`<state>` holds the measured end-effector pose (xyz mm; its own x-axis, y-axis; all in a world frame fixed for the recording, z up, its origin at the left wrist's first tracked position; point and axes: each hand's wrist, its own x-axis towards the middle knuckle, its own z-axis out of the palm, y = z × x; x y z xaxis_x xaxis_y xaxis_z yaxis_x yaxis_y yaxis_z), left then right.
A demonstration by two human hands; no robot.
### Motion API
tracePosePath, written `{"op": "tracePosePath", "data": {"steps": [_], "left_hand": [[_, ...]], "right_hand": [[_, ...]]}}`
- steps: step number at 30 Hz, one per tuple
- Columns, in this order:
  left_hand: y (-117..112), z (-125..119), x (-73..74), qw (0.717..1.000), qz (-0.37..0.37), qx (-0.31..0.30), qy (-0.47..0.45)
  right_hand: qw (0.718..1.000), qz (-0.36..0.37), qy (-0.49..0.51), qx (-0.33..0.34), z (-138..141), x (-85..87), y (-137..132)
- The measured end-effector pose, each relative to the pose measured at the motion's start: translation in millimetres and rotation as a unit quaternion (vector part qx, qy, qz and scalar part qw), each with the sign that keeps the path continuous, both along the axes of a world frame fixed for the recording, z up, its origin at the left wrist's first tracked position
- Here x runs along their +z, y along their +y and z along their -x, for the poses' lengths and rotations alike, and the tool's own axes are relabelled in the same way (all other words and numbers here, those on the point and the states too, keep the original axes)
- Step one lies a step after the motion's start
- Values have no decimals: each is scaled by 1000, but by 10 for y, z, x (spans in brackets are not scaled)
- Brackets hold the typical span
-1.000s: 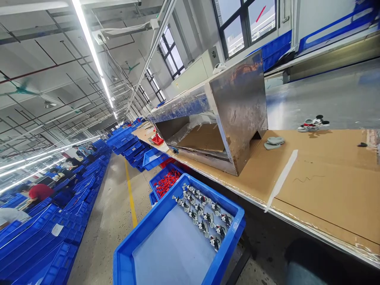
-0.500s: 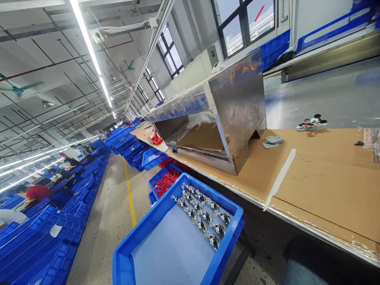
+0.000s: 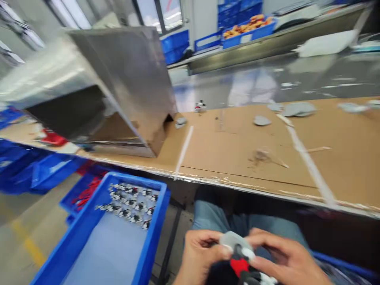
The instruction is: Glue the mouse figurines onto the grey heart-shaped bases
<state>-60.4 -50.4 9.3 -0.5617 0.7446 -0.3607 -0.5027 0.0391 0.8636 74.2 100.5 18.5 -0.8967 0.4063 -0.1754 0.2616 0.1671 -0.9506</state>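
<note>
Both hands are closed on one item, a black, red and white figurine (image 3: 240,266) set against a grey disc (image 3: 233,238), held over the lap and outside the near edge of the cardboard-covered surface (image 3: 219,154). The left hand (image 3: 202,253) pinches the disc's left side between thumb and bent fingers. The right hand (image 3: 282,257) grips from the opposite side, its thumb on the figurine's white part. The opposed grip appears meant to steady both parts, the thumbs bearing on the figurine and the fingers backing the disc. Whether the two are joined cannot be determined; blur prevents it.

Loose grey discs (image 3: 299,109) lie toward the surface's far edge, probably for easy reach. A single small figure (image 3: 200,106) rests at that edge, near the metal box (image 3: 127,67). Left of the lap, below the near edge, a blue tray (image 3: 165,198) carries small figures (image 3: 130,202) in rows at its end nearest the surface, presumably spaced to prevent contact damage.
</note>
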Motion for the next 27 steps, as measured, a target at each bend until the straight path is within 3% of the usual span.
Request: {"op": "tracePosePath", "data": {"steps": [3,7,16,27], "left_hand": [[-18,12,37,1000,-19,2,13],[-69,44,7,999,-2,24,34],[-64,213,-85,972,-95,-87,195],[-33,197,-97,974,-82,-96,188]], "right_hand": [[999,48,18,4,3,198,-13],[997,47,64,-1,52,291,-21],[984,-20,177,7,-36,218,-37],[980,-23,196,-10,-76,152,-23]]}}
